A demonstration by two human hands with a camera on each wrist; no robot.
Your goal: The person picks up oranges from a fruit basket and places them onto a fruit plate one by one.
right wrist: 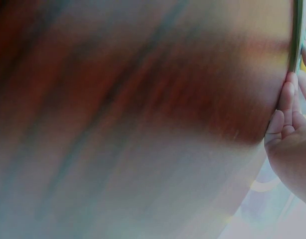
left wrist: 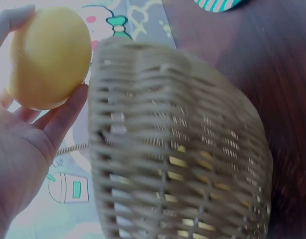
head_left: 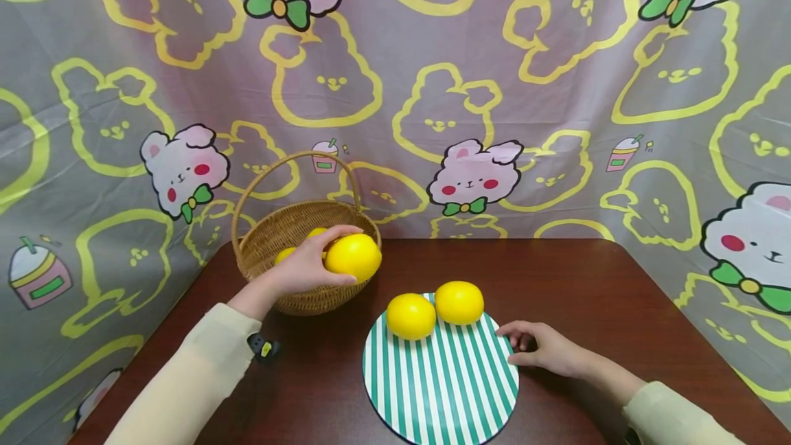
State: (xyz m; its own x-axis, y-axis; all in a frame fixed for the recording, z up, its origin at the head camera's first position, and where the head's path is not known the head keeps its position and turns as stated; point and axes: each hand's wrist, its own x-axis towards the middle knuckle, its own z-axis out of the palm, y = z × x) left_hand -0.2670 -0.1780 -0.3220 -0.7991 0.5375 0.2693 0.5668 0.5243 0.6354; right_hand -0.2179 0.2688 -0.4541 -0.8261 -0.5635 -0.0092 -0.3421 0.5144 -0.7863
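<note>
While my left hand (head_left: 315,266) grips a smooth, oval yellow fruit (head_left: 355,258) near the woven wicker basket (head_left: 318,301), left of and beyond the striped round board (head_left: 441,390), I observe my right hand (head_left: 550,349) loosely bent, fingertips touching the board's thin right edge. Two matching fruits (head_left: 410,316) occupy its far portion, leaving room on its near stripes; dark, wood-grained tabletop (head_left: 556,280) extends rightward.

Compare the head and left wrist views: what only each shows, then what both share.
Only the head view shows the right hand at the edge of the striped board and the two yellow fruits on that board. Only the left wrist view shows yellow through gaps in the woven basket. Both show the left hand holding another fruit, the basket, table, patterned cloth and part of the board.
</note>
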